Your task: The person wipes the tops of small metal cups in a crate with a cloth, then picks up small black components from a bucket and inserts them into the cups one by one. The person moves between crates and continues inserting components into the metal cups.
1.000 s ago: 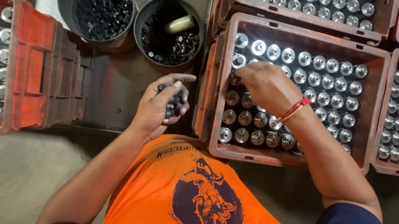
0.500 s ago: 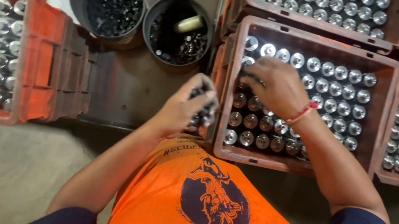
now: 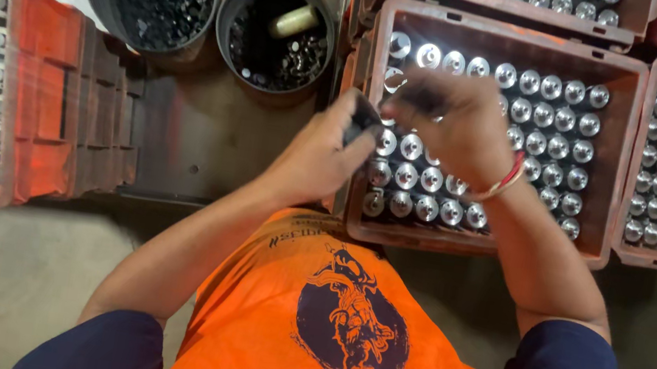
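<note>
While a red crate of silver cans sat at nine o'clock and two black buckets at eleven, the left hand closed its fingers on dark caps at the middle crate's left wall. At one o'clock the right hand, blurred, pinched something dark above the cans.

Both forearms reached forward and converged. The left hand was curled, fingers closed in a grip. The right hand, palm down and blurred, arched just beside it, a red band at its wrist.
</note>
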`<state>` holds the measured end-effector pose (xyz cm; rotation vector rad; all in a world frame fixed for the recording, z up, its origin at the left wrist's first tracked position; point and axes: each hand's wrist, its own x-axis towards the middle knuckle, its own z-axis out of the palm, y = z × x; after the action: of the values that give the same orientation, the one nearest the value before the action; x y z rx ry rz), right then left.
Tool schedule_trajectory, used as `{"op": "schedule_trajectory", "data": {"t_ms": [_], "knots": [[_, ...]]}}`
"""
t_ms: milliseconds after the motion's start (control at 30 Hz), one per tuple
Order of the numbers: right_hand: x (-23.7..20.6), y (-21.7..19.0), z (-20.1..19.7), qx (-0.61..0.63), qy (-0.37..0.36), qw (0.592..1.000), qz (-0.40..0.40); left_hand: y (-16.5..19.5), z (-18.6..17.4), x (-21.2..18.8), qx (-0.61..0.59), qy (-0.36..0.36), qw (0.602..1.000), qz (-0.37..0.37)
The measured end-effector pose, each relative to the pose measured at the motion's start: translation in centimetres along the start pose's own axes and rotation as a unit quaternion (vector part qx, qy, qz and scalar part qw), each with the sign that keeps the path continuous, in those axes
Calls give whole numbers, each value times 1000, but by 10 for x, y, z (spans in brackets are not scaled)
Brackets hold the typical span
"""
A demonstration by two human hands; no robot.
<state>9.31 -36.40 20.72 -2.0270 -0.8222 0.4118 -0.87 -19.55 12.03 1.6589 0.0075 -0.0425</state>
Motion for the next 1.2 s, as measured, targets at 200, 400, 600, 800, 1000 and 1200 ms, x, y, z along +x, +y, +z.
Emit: {"op": "schedule_trajectory", "data": {"t_ms": [200, 400, 600, 800, 1000, 1200], "knots": [[-12, 33, -7, -35, -85, 985, 146, -13, -14, -13, -329, 5, 928, -175], [-29, 44, 11, -185, -51, 981, 10, -19, -17, -24, -350, 1, 918, -187], [-30, 45, 16, -225, -70, 970, -55, -18, -14, -31, -361, 14, 915, -179], [-33, 37, 23, -259, -87, 958, -84, -17, -15, -35, -364, 19, 916, -169], [-28, 44, 32, -352, -134, 925, -58, -25, -6, -36, -343, 18, 926, -157], [-16, 51, 28, -297, -117, 943, -93, -23, 10, -34, -321, 28, 939, -121]]}}
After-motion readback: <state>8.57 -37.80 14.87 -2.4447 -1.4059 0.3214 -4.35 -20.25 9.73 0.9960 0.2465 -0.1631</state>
